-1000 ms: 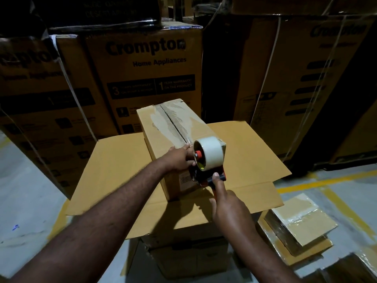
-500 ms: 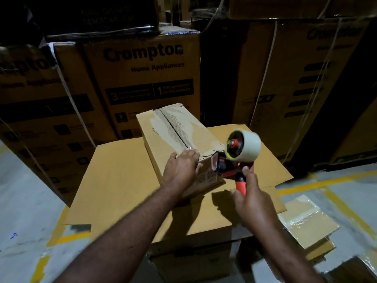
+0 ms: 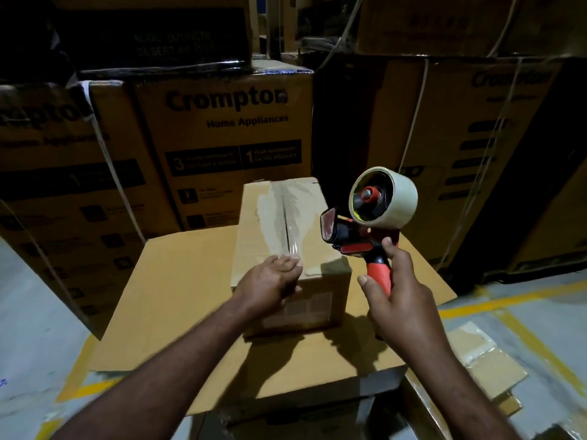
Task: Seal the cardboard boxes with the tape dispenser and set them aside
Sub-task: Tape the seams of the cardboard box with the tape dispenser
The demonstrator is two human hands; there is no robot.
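A small cardboard box (image 3: 317, 236) with clear tape along its top seam stands on a flat cardboard sheet (image 3: 178, 300). My left hand (image 3: 270, 281) lies over the box's near top edge, fingers pressing the tape end down. My right hand (image 3: 400, 296) grips the red handle of the tape dispenser (image 3: 368, 223), held up in the air to the right of the box and clear of it. Its pale tape roll sits on top.
The sheet lies on a larger carton (image 3: 286, 411). Big printed appliance cartons (image 3: 222, 134) wall in the back, left and right. Flat taped cardboard packs (image 3: 486, 366) lie on the grey floor at the right, beside yellow floor lines (image 3: 524, 300).
My right hand has lifted the dispenser off the box's near end and carried it up to the right. The box has turned squarer to me, and my left hand moved onto its taped top edge.
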